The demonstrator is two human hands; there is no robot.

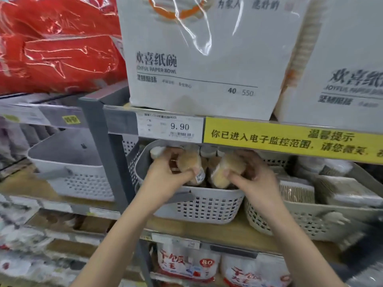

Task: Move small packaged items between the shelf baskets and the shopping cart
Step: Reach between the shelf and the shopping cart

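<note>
Head: packet (189,162) within left grip (165,177).

tan packets (189,162) (222,172) | tilted | over grey basket (207,206)

Perforated matt plastic basket (199,206) — glossy crinkled film on red packs (62,48); wood-look shelf board (207,230).

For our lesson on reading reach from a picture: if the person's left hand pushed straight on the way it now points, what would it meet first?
The left hand, gripping a tan pack over the grey basket, points up and into the shelf. It would probably meet the white-capped containers at the basket's back first, though depth there is unclear.
</note>
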